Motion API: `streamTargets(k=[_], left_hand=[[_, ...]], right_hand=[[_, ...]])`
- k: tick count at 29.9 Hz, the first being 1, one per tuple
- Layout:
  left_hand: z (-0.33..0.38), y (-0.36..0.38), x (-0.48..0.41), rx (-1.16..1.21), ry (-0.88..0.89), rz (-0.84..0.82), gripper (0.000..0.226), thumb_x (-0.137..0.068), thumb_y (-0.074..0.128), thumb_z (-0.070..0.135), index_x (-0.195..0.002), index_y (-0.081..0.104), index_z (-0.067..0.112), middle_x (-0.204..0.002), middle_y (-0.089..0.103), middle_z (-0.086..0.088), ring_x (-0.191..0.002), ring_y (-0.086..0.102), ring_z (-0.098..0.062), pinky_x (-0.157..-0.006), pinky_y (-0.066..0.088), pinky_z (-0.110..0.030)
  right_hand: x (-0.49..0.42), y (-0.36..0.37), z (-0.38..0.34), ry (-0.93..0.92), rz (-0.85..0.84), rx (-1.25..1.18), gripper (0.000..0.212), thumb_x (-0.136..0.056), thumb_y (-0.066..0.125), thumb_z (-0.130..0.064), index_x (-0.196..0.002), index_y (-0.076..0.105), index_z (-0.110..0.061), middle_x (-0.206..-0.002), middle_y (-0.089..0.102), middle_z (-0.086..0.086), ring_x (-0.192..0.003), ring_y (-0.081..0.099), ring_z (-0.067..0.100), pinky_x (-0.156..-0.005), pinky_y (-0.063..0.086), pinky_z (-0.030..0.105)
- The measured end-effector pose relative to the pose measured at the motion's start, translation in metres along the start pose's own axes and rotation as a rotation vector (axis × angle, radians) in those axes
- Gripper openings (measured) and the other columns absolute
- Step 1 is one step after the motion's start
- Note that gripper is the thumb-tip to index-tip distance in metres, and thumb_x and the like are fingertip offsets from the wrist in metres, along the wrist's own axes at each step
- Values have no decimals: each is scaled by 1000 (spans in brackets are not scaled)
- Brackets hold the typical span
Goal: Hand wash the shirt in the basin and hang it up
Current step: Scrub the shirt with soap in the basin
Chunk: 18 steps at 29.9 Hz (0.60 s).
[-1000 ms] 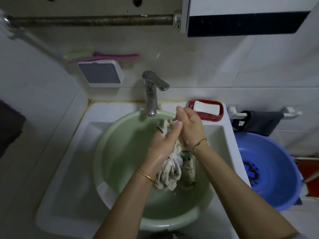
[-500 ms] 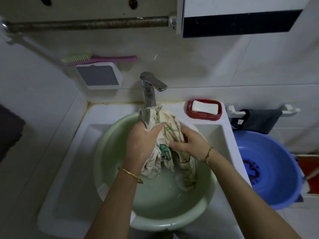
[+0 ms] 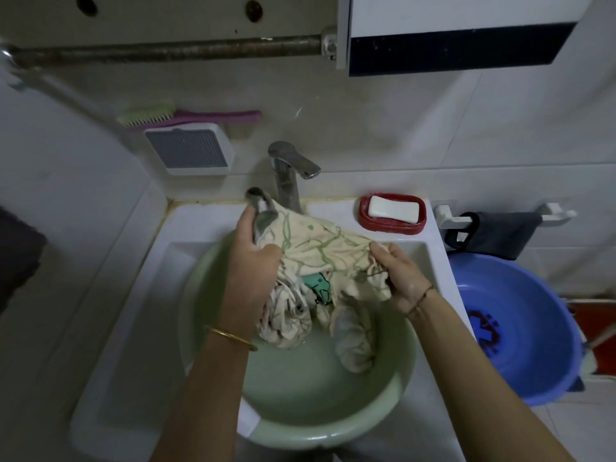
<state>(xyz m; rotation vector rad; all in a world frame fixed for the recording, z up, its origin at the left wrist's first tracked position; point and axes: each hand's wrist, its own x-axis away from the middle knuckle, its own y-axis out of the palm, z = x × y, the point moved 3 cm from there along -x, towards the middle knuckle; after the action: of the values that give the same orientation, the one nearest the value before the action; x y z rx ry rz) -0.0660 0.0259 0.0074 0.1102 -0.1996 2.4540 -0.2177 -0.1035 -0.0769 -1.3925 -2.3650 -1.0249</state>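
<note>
Two bare hands grip one wet shirt over a basin. The left hand (image 3: 255,261) is closed around the shirt (image 3: 323,255) near its grey collar band, fingers wrapped over the cloth, with one gold bangle (image 3: 230,336) on that wrist. The right hand (image 3: 400,276) is closed on the shirt's opposite edge, bunching the fabric, with one thin bracelet (image 3: 421,296) at the wrist. The shirt is cream with green line patterns and a teal printed patch; its upper part is stretched between the hands, while the rest hangs down in twisted folds into the water.

One pale green basin (image 3: 300,425) holds the water and sits inside one white sink (image 3: 133,328). One metal tap (image 3: 288,171) stands behind the shirt. To the right, one red soap dish (image 3: 393,223) holds one white bar of soap (image 3: 393,208). One blue basin (image 3: 520,328) sits lower, right of the sink, beneath one dark cloth (image 3: 500,233) hanging on a rail. One brush (image 3: 186,115) with a pink handle rests on the wall above one white box (image 3: 190,150).
</note>
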Motion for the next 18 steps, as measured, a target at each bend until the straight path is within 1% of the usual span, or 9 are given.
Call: streamTargets(k=[3,5,6,8,10,12,15,17,18], left_hand=[[-12,12,1,76,-115,-26,53,-83,48,-9,-123,53,25,-96,67,-1,-62,67,-2,-54,53,-19],[-25,23,-1,309,-295,-58,43,-74,55,0,-117,59,4,-109,66,-23,-87,69,-29,-76,58,-39],[-28,29,0,456,-390,-87,46,-71,58,10,-116,59,-2,-115,61,-28,-96,65,-37,-86,54,-46],[-32,36,-2,604,-452,-145,43,-80,61,34,-107,62,1,-102,63,-24,-91,63,-33,-87,53,-41],[-34,42,-5,587,-404,-145,42,-90,48,51,-83,58,10,-74,58,-8,-71,60,-19,-69,53,-27],[-37,44,-1,476,-366,-90,39,-96,41,43,-72,52,15,-65,51,-2,-66,55,-14,-69,51,-26],[-45,55,8,329,-432,-130,30,-101,34,30,-83,55,19,-81,55,1,-78,54,-15,-81,46,-35],[-37,55,11,305,-493,-119,31,-103,29,22,-93,58,16,-93,60,-3,-85,57,-18,-79,45,-29],[-36,55,8,248,-470,-117,38,-103,26,15,-90,61,9,-89,63,-9,-85,60,-20,-77,44,-24]], right_hand=[[-2,17,3,-201,144,231,6,-98,47,-20,-103,45,-16,-94,60,7,-84,61,21,-65,56,32],[10,40,3,-389,170,413,10,-93,54,-22,-100,55,-16,-88,59,0,-86,58,17,-74,52,30],[22,54,3,-481,127,471,14,-87,59,-27,-92,59,-14,-82,60,-1,-80,57,14,-72,49,28],[47,82,5,-735,50,744,33,-79,57,-47,-72,60,-15,-72,59,-1,-68,55,12,-63,44,27],[60,101,8,-920,28,1065,50,-81,41,-59,-58,52,-16,-64,54,0,-63,54,18,-57,40,32],[49,111,2,-930,45,1191,51,-86,33,-57,-52,41,-20,-60,52,4,-62,54,25,-56,38,32],[16,109,-18,-731,64,1145,51,-95,47,-37,-50,34,-16,-58,50,10,-66,51,29,-61,39,34],[14,103,-14,-716,30,1106,47,-94,49,-33,-51,46,-14,-61,55,12,-69,54,31,-63,44,34],[20,102,-7,-756,8,1143,43,-92,46,-36,-55,54,-13,-66,61,14,-72,57,31,-64,45,34]])
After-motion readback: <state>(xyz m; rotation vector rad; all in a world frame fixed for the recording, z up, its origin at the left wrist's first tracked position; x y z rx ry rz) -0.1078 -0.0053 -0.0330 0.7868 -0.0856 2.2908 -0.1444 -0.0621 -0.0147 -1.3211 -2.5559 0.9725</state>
